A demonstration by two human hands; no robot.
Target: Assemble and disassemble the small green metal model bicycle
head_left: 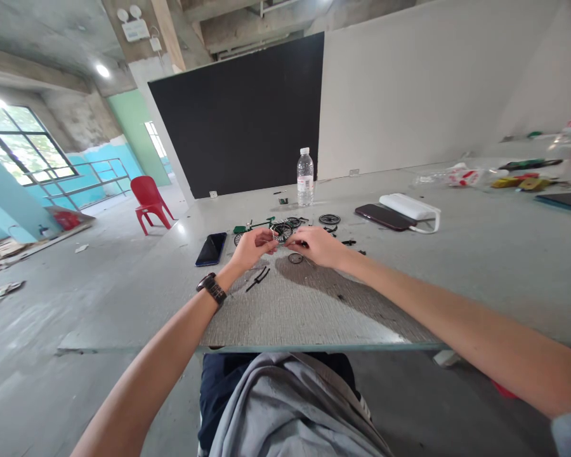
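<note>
A small black spoked wheel is upright between my two hands, above the table. My left hand is closed in a pinch at the wheel's left edge. The fingers of my right hand are pinched together at its lower right rim. Just behind them lies a green-and-black model bicycle, partly hidden by my hands. Below my right hand is a thin black ring. A black forked part rests nearer to me. Another black wheel lies flat behind my right hand, with small black parts beside it.
A blue-edged phone lies left of my hands. The plastic bottle stands behind the parts. At right are a dark phone and a white power bank with a cable. The table's front edge runs before my lap.
</note>
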